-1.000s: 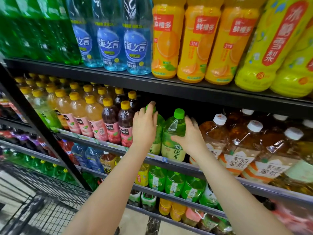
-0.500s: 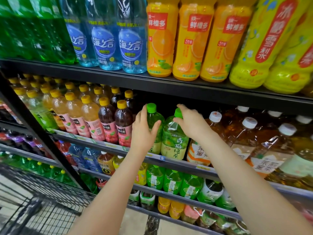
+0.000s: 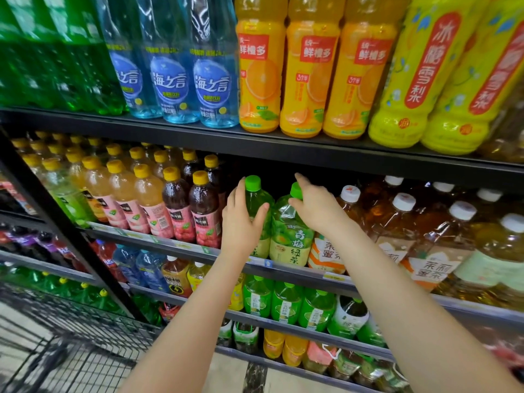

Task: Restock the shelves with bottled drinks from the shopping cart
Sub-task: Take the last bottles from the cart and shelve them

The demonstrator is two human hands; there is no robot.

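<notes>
Two green-capped green tea bottles stand side by side at the front of the second shelf (image 3: 283, 268). My left hand (image 3: 241, 219) wraps around the body of the left bottle (image 3: 256, 199), thumb on its right side. My right hand (image 3: 317, 208) grips the neck of the right bottle (image 3: 289, 239), just under its cap, fingers partly covering it. Both bottles are upright with their bases on the shelf. The wire shopping cart (image 3: 56, 350) is at the lower left; I cannot see any bottles in it.
Dark juice bottles with yellow caps (image 3: 202, 211) stand close on the left, white-capped amber tea bottles (image 3: 397, 222) on the right. The upper shelf edge (image 3: 255, 148) hangs low over the caps. Lower shelves hold more green bottles (image 3: 283, 304).
My right hand rose from the right bottle's body to its neck. The left bottle's cap, earlier covered by my left hand, now shows as that hand slid down its body.
</notes>
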